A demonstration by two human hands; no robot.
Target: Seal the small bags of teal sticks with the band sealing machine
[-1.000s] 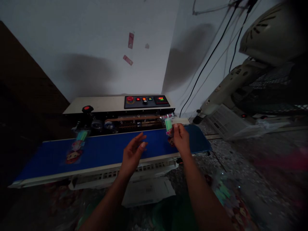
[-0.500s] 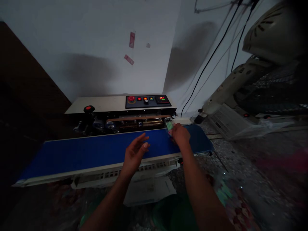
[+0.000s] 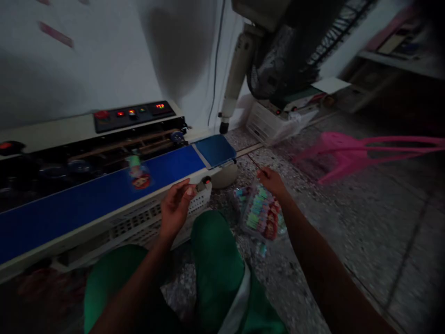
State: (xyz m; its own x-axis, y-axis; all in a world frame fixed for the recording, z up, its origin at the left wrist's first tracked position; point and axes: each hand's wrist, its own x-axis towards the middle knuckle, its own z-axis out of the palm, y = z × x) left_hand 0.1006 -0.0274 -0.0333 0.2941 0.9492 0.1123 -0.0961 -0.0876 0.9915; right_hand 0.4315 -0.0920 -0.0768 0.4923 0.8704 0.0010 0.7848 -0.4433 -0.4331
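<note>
While the far crate [image 3: 262, 124] holds stuff too dim to identify, the single packet [image 3: 139, 178] shows blurred green and red contents. Fan [image 3: 295, 41] is cut off at top. Right hand [image 3: 274, 182] is bunched beside the floor packets [image 3: 260, 211]; can't tell if gripping. Left hand [image 3: 174, 208] is empty, half-curled; single packet lies on the belt [image 3: 69, 211], left of it.

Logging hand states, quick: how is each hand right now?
Left hand: loosely open, nothing seen in it.
Right hand: partly curled near the packets; can't tell whether it holds anything.
</note>
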